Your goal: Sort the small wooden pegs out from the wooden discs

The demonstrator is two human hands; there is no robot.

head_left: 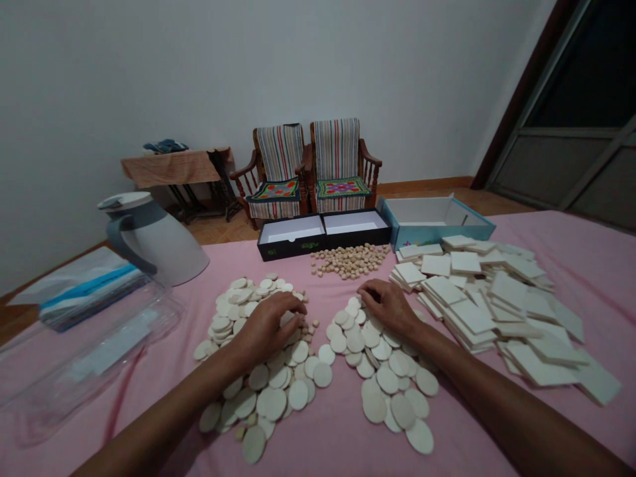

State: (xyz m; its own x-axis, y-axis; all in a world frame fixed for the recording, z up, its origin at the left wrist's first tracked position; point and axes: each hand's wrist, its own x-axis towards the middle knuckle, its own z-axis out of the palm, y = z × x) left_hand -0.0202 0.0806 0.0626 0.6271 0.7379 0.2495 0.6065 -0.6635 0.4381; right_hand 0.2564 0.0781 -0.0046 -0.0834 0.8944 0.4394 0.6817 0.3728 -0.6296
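Observation:
Over the left pile of pale round discs (271, 403) is my left hand (271, 324), its fingers curled and closed; whatever may be between them is hidden. Small wooden pieces lie by its fingertips. My right hand (387, 305) rests at the top of a second pile of round discs (387, 379), fingers bent together, and I cannot make out anything in them. Behind the hands is a heap of small round wooden pieces (348, 261). To the right of my right hand spreads a pile of pale square tiles (467, 307).
A black two-part box (293, 246) and a light blue open box (442, 233) stand at the far edge of the pink cloth (556, 228). On the left are a grey-white jug (166, 245), a clear plastic tray (169, 315) and a blue-white package (89, 298). Two chairs stand beyond.

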